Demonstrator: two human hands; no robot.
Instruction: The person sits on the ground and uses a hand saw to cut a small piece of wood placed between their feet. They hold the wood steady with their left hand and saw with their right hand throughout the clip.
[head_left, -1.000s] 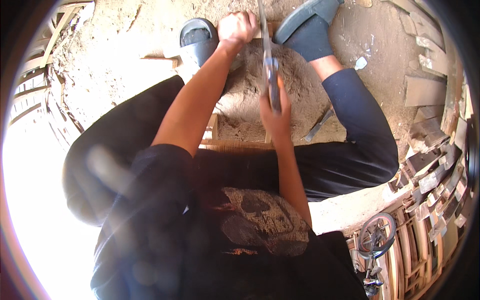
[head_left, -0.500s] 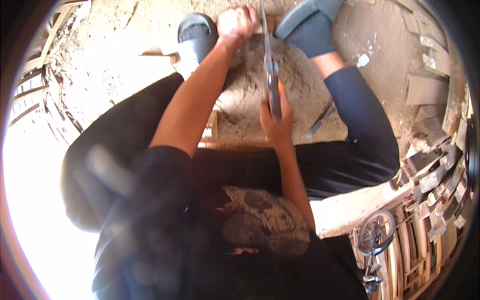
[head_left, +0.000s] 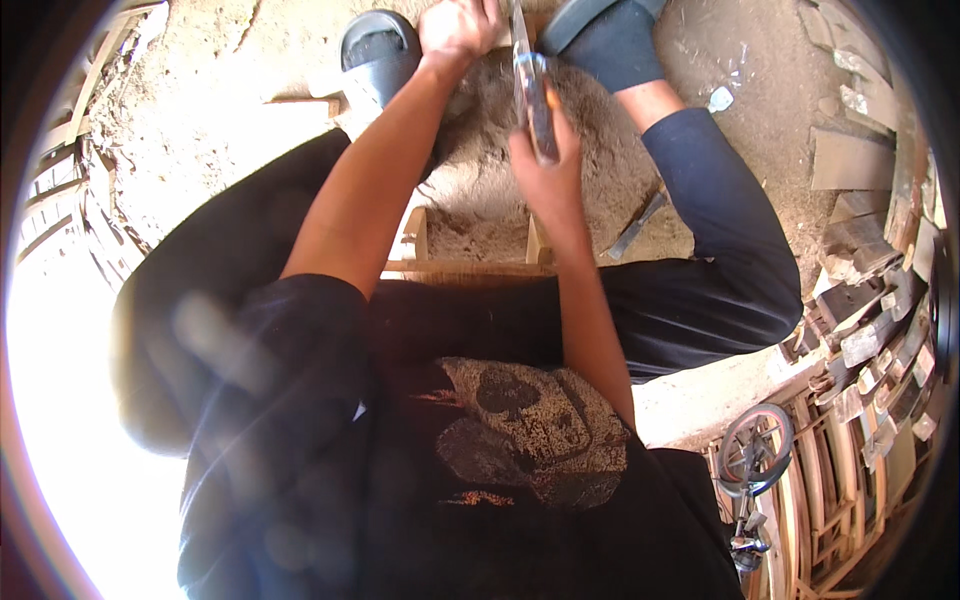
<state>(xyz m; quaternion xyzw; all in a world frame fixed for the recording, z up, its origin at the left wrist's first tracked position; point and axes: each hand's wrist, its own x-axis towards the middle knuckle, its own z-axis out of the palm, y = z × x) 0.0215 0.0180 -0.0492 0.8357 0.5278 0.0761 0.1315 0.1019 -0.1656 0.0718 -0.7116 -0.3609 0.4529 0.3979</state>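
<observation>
My right hand [head_left: 553, 170] is wrapped round the dark handle of a handsaw [head_left: 540, 120]. The saw's narrow blade points away from me and runs out of view at the top edge. Just left of the blade, my left hand [head_left: 458, 28] is closed and bears down between my feet. Its fingertips are partly cut off by the top edge, and what they grip is hidden. A bit of pale wood shows beside the blade, too little of it to tell its shape. Dark slippers [head_left: 382, 52] are on my feet, one on each side of the hands.
A long flat tool with a dark blade [head_left: 637, 226] lies on the dirt floor by my right leg. Under my legs is a low wooden seat [head_left: 470, 268]. Wood offcuts [head_left: 868, 345] are heaped at right, near a wheel [head_left: 755, 450] and stacked slats [head_left: 825, 480].
My right hand and the saw have moved forward, away from me, bringing the handle nearer my left hand. My left hand stays beside the blade; the whole view has shifted slightly.
</observation>
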